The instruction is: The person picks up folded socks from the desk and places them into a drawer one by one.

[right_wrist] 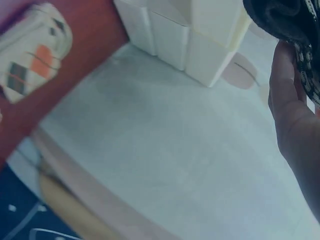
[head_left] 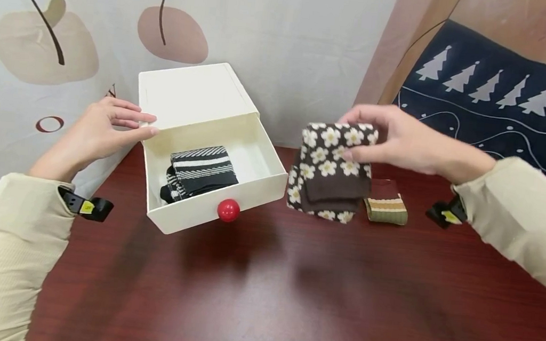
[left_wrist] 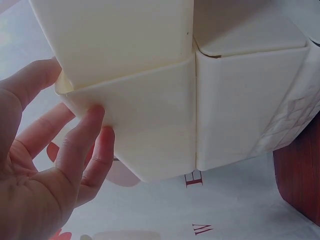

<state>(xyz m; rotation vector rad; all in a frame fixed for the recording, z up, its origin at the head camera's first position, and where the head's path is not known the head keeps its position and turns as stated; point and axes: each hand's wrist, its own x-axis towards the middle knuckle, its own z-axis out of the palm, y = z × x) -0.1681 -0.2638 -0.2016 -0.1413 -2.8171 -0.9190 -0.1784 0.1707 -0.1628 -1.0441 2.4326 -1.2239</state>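
A white drawer box (head_left: 197, 92) stands at the back of the table, its drawer (head_left: 253, 182) pulled out and fitted with a red round knob (head_left: 228, 210). Inside lie folded black-and-white patterned socks (head_left: 204, 170). My left hand (head_left: 105, 130) touches the box's left front edge with its fingers extended; the left wrist view shows fingertips (left_wrist: 95, 114) on the white side wall. To the right of the drawer, my right hand (head_left: 400, 140) grips folded dark brown socks with white daisies (head_left: 328, 169), thumb across the front. The right wrist view catches only part of them.
Folded striped socks (head_left: 386, 203) in green, tan and dark red lie on the table (head_left: 262, 309) behind the daisy socks. White socks with orange and dark patches (right_wrist: 37, 60) appear in the right wrist view. A printed curtain (head_left: 301, 60) hangs behind the box.
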